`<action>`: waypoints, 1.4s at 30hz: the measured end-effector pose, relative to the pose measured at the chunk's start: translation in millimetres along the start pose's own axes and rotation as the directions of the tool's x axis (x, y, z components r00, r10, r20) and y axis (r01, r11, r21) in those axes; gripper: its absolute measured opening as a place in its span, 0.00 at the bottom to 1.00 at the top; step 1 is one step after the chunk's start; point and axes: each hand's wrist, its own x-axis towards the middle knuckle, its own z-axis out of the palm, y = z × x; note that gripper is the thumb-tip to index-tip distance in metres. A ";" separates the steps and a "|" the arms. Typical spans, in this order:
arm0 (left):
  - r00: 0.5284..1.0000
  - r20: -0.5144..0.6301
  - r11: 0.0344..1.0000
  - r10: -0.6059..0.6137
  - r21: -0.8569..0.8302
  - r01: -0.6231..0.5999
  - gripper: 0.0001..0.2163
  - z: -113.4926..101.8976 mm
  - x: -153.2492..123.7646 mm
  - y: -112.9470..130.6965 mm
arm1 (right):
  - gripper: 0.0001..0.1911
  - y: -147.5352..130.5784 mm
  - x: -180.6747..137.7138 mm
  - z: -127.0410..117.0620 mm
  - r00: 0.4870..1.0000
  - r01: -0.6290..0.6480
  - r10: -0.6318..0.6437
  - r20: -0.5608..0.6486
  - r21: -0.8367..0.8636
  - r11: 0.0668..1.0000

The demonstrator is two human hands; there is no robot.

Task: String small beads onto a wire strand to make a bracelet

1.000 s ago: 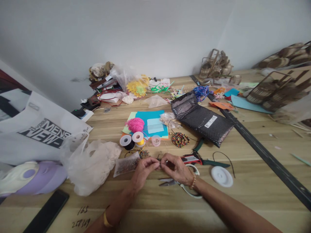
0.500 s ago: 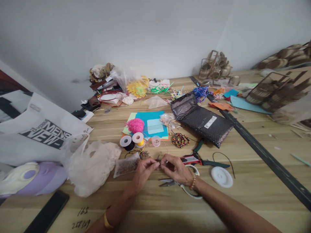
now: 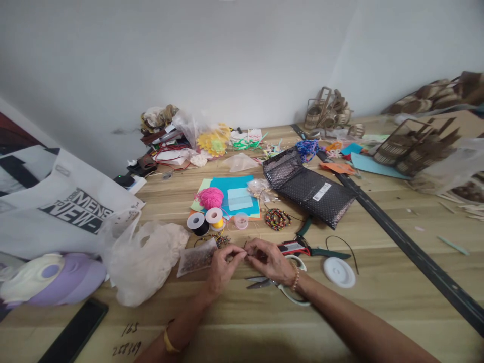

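Left hand and right hand pinched — on what, unclear — scissors edging the right, tabletop stretching nearer.

A dark phone lies near a crumpled plastic bag

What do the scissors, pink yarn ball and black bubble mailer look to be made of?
Scissors: blades probably metal, grey with dull sheen; handles evenly pale, likely plastic.
Pink yarn ball: matte fibre, by its wound strands; cotton or synthetic cannot be told.
Black bubble mailer: shiny plastic film, it seems, from its dimpled surface catching light.
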 end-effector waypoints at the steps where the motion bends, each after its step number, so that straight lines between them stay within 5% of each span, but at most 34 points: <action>1: 1.000 -0.022 1.000 0.022 0.005 -0.021 0.07 -1.0 -0.3 0.8 | 0.02 -0.1 0.3 -0.2 1.000 -0.001 0.000 -0.007 -0.011 1.000; 11: 0.996 -0.061 0.979 0.059 -0.192 -0.070 0.07 -7.3 -1.7 9.3 | 0.15 4.7 -0.2 -2.1 0.980 0.117 -0.123 -0.158 -0.046 0.992; 17: 0.994 -0.078 0.982 0.079 -0.164 -0.091 0.08 -5.5 -1.8 8.8 | 0.07 -3.5 -2.3 -2.9 0.995 -0.077 0.083 -0.057 0.101 0.992; 23: 0.986 -0.071 0.983 0.149 -0.094 -0.155 0.11 0.2 -1.8 9.2 | 0.18 -2.9 -0.8 0.5 0.970 -0.241 0.201 0.136 0.466 0.851; 29: 0.972 -0.070 0.975 0.224 0.023 -0.223 0.08 -1.0 -0.1 6.8 | 0.20 -1.7 3.8 -4.8 0.951 -0.309 0.280 0.133 0.483 0.819; 42: 0.907 0.336 0.766 0.253 0.504 -0.399 0.10 3.1 -1.2 -14.5 | 0.21 8.4 7.2 -9.2 0.944 -0.309 0.328 0.043 0.469 0.827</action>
